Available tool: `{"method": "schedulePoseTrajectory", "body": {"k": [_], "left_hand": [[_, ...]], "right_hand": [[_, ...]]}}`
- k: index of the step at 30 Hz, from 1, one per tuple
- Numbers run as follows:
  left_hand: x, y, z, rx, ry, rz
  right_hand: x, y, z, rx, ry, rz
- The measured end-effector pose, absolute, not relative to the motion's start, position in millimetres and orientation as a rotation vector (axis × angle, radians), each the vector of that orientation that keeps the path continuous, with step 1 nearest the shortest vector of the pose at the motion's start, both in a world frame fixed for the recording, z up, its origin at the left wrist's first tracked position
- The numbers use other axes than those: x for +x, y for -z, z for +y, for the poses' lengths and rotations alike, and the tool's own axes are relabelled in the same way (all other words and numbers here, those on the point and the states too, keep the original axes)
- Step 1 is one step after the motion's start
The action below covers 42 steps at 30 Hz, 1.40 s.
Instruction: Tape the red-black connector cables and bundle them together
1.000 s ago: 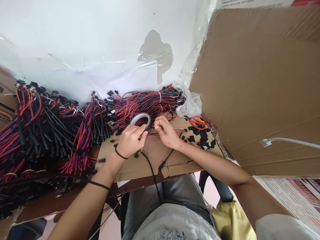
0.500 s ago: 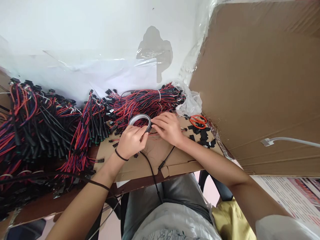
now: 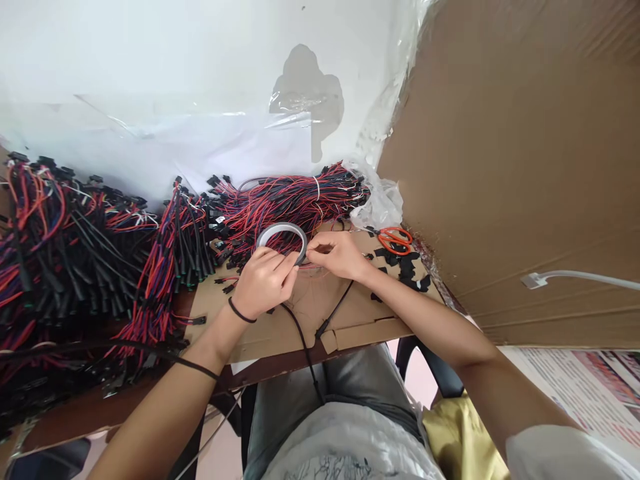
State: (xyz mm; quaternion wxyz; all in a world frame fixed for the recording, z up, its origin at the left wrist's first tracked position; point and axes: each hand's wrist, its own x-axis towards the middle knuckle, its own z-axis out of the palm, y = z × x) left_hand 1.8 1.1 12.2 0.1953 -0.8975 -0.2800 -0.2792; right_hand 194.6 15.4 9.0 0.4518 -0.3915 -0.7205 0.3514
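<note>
Cardboard [image 3: 367, 308] shows between its front edge and the left hand [image 3: 263, 283] holding tape [image 3: 303, 253].

Bright, even light; glints on plastic film [image 3: 200, 121]; edges stretched.

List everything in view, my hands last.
tape roll: one, dark, pale inside, centre
wire bundles: several, mostly red/black, left and back
scissors: one, orange-handled, right
scraps: several, black, by the scissors
plastic bag: one, clear, behind the scissors
cardboard sheet: one, brown, centre
cords: several, black, lower centre
cardboard panel: one, brown, right
cable: one, white, far right
cloth: one, yellow, lower right
wall: one, white, back
left hand: one, bare, on the roll
right hand: one, bare, roll's edge
</note>
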Motion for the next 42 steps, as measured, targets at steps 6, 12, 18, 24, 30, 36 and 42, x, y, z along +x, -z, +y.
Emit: {"method": "schedulePoseTrajectory", "body": {"k": [6,12,18,24,30,36,42], "left_hand": [[2.1,-14.8,0.9,-2.499,0.807,-0.753],[-2.2,-11.9,3.9,-2.466,0.841,-0.762],[-20.1,-18.0,15.3,-2.319,0.987,-0.903],[-38.9,-8.8,45.5,-2.218,0.886,-1.166],[-24.9,-13.8,29.0,-2.223,0.986,-1.176],[-3.7,-23.5,3.1,-2.465,1.135,-0.759],[-3.6,-20.9,1.5,-2.498,1.037,-0.557]], "right_hand": [[193.8,-13.0,17.8,-1.065,-1.288,-1.427],[191.4,-14.6,21.1,-1.078,-1.503,-1.249],[211.1,-13.1,33.3,-1.098,-1.416,-0.967],[211.5,-12.9,28.4,-0.956,-1.609,-0.941],[205.2,-14.9,18.5,-0.919,-1.722,-0.954],[202.8,-23.2,6.7,-0.815,-2.038,-1.083],[204.2,-25.2,6.0,-0.769,-2.219,-1.156]]}}
